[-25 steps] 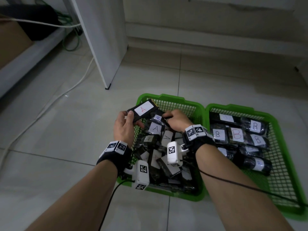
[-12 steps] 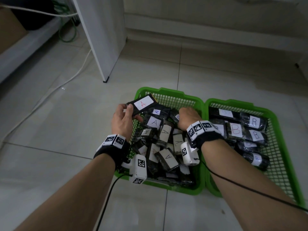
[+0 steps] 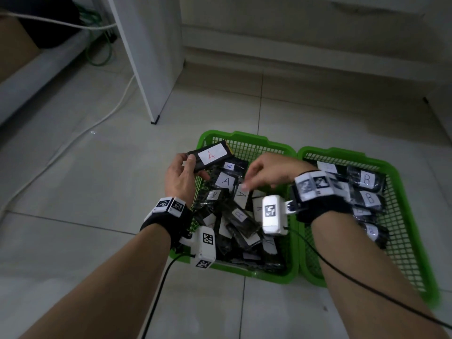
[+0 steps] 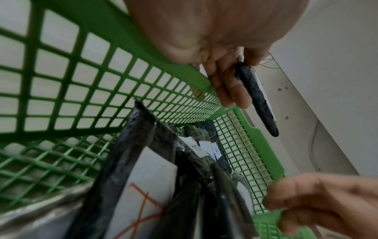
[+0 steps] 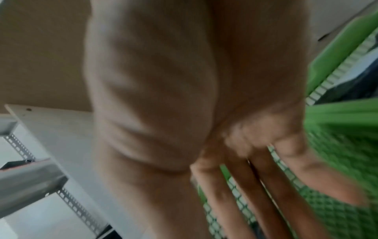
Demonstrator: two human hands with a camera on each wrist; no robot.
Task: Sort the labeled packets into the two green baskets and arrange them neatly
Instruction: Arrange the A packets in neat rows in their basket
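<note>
Two green mesh baskets stand side by side on the floor. The left basket (image 3: 244,139) holds a loose heap of black packets, most labeled A (image 3: 226,181). In the right basket (image 3: 342,154) lie rows of packets labeled B (image 3: 367,179). My left hand (image 3: 192,166) pinches one black packet with a red A (image 3: 210,155) above the left basket's far left corner; the left wrist view shows that packet (image 4: 257,97) edge-on. My right hand (image 3: 248,182) hovers over the heap with loose fingers (image 5: 235,202), holding nothing, its fingertips close to an A label.
A white panel (image 3: 151,57) stands upright on the tiled floor behind the left basket. A white cable (image 3: 73,140) runs across the floor at the left. Black cables trail from both wrist cameras. A low ledge lies at the far left.
My right hand has come off the packets near the left basket's right wall and shifted left over the heap, fingers loosened. The left hand still holds the red A packet in the same place.
</note>
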